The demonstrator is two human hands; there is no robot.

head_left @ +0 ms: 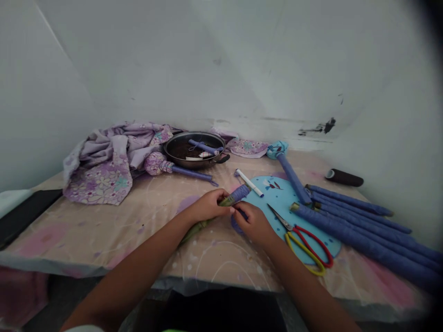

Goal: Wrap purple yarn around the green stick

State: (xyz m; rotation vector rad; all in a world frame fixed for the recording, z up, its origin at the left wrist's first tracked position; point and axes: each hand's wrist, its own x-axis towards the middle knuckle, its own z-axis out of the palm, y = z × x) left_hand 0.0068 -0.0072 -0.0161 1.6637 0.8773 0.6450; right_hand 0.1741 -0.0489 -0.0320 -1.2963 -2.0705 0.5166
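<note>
My left hand (208, 206) is closed round a green stalk (196, 229), which slants up and to the right over the table. The stalk's far end is wound with purple wrapping (240, 192). Pressed close to the left fingertips, my right hand (254, 222) is closed at the stalk's underside. A bunch of purple material (236, 224) shows below its fingers, seemingly yarn or strip. What exactly the right fingertips pinch is partly hidden. Right of the hands, scissors (299, 235) with red and yellow handles lie on a light blue sheet (265, 203), near a white marker (249, 182).
Several purple-wrapped sticks (360, 230) lie at the right, near a dark roll (344, 177). A pan (176, 161) holds small items at the back. Flowered cloth (104, 180) is heaped at the left, beside a cloth-headed stick (190, 173); another (292, 177) lies right.
</note>
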